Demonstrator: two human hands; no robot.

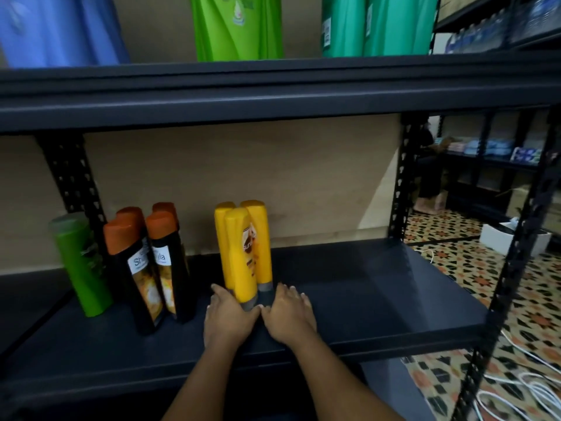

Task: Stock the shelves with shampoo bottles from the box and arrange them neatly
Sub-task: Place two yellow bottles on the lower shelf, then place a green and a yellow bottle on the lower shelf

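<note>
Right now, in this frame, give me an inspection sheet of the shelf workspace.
Surface: dark metal shelf board, right half bare.
Job's things: three yellow plastic shampoo bottles clustered upright; four black bottles with orange caps to their left; one green bottle far left. Box: nothing seen.
Clutter: nothing seen.
Hands: left hand and right hand flank the yellow cluster's base, fingers straight.
Cables: white cables on patterned floor.
Surroundings: green refill pouches on the shelf above; a person stands beyond.
</note>
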